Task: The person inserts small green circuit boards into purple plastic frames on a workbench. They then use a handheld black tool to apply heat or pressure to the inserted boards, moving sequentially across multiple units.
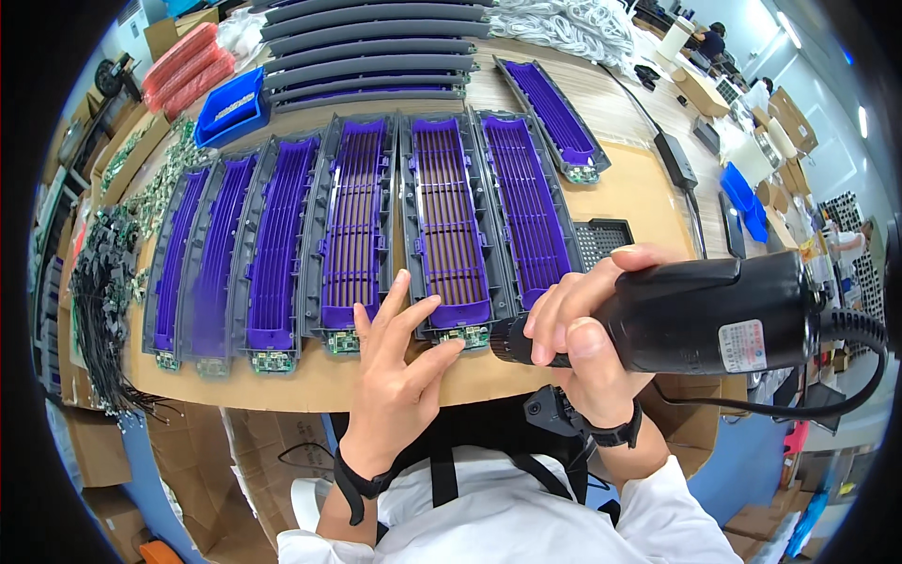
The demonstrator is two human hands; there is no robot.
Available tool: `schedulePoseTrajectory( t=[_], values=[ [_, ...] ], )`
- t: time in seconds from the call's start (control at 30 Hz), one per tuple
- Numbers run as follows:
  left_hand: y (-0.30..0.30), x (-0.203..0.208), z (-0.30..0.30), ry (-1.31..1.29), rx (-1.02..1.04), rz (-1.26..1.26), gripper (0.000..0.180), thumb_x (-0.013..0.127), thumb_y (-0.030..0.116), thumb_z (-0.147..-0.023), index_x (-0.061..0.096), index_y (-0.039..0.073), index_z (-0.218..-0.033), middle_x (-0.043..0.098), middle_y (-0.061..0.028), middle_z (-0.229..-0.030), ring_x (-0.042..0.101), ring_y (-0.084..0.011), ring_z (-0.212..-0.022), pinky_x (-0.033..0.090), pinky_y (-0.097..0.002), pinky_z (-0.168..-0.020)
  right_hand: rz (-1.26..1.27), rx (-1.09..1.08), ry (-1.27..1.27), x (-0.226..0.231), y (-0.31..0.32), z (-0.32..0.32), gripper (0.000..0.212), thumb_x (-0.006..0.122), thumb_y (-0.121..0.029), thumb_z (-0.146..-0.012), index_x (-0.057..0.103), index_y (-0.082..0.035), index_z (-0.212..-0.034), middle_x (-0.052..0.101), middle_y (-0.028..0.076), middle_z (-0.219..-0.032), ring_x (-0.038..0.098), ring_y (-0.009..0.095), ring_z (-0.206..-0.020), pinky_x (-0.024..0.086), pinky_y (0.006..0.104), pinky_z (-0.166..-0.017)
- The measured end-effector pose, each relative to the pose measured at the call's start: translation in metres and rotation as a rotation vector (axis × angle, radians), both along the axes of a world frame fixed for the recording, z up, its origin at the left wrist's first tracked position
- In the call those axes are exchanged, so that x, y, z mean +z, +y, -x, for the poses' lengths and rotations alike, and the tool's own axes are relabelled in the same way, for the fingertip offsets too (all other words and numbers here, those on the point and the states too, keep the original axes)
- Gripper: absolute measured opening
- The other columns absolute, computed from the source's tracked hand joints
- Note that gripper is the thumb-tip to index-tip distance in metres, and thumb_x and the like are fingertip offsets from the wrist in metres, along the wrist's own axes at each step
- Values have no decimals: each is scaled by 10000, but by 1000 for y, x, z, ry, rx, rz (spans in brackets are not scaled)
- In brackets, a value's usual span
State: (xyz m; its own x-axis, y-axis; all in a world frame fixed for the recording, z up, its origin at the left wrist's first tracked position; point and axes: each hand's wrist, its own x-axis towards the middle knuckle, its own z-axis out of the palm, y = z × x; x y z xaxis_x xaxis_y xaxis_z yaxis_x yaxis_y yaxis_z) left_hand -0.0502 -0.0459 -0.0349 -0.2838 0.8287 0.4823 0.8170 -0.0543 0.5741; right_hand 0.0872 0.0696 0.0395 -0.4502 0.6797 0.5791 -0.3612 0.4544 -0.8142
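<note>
- From where I stand, a slatted purple panel in a grey frame (446, 216), fifth from the left in a row of six, lies flat before a person in white sleeves; call it the fifth panel.
- At the fifth panel's near end sits a small green circuit board (456, 336), just beyond the left thumb's tip.
- The left hand (395, 367) has its fingers spread apart, palm down: the index fingertip is at the fifth panel's near left corner, the others reach left toward the fourth panel (357, 226). I cannot tell how firmly they press.
- The right hand (587, 343) has its fingers wrapped around a corded black power tool (709, 315), at the fifth panel's near right. The tool's nose points left, close beside the circuit board; whether it touches, I cannot tell.
- Right of the fifth panel lie the sixth panel (526, 207) and, farther right, a black perforated tray (615, 233).
- Beyond the fifth panel's far end is a stack of grey panels (376, 66); a blue bin (230, 111) stands to its far left.
</note>
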Motion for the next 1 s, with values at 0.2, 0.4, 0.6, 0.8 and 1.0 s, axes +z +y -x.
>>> schedulePoseTrajectory(
  t=[0.2, 0.4, 0.6, 0.8, 1.0],
  values=[
    [0, 0, 0, -22, -9, -7, 190, 728, 8, -755, 761, 160, -864, 596, -94, -1257, 414, -372, -1359, 162, -616, -1111, -73, -4, -28, -7, 1, 2, 558, 669, -171, -869, 332, -74, -1304, 497, 41, -648, 522, 163, -487, 477, 332, -532],
    [-1, 0, 2, -20, -17, -3, 182, 739, 24, -753, 761, 162, -869, 600, -97, -1241, 415, -374, -1357, 158, -621, -1111, -35, -18, -26, -7, -3, 6, 560, 662, -173, -872, 324, -74, -1307, 489, 36, -646, 519, 160, -489, 473, 329, -529],
    [1, -1, 1, -30, -16, -12, 182, 754, 34, -746, 759, 168, -870, 601, -101, -1236, 418, -377, -1354, 162, -624, -1109, -103, 4, -45, -9, 0, 6, 553, 665, -180, -875, 331, -76, -1302, 486, 32, -643, 520, 157, -495, 472, 326, -528],
    [0, -1, 0, -17, -27, -18, 180, 731, 3, -731, 737, 120, -867, 565, -115, -1257, 403, -367, -1364, 205, -666, -1083, -88, 28, -58, -11, 2, 7, 505, 679, -157, -865, 356, -72, -1244, 498, 40, -633, 522, 162, -492, 466, 322, -507],
    [0, -1, 0, 7, -35, -4, 170, 717, -4, -736, 720, 98, -872, 554, -120, -1247, 423, -361, -1350, 234, -662, -1079, -6, 214, -120, -3, 5, 15, 436, 703, -29, -791, 361, -81, -1057, 519, 66, -633, 531, 169, -505, 478, 316, -497]
  ],
)
